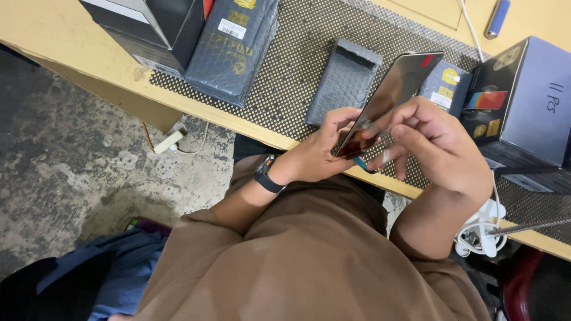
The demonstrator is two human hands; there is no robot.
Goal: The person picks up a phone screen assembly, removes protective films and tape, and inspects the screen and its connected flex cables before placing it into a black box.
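While tilted, phone screen (389, 98) sits pinched btwn both hands' fingers (357, 122).

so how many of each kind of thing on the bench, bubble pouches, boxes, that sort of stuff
grey bubble-wrap pouches: 3
dark cardboard boxes: 2
blue cylinder: 1
glossy black phone panel, held in left hand and right hand: 1
total: 7

Two hands (380, 142), one phone screen (389, 101), three boxes (523, 101)
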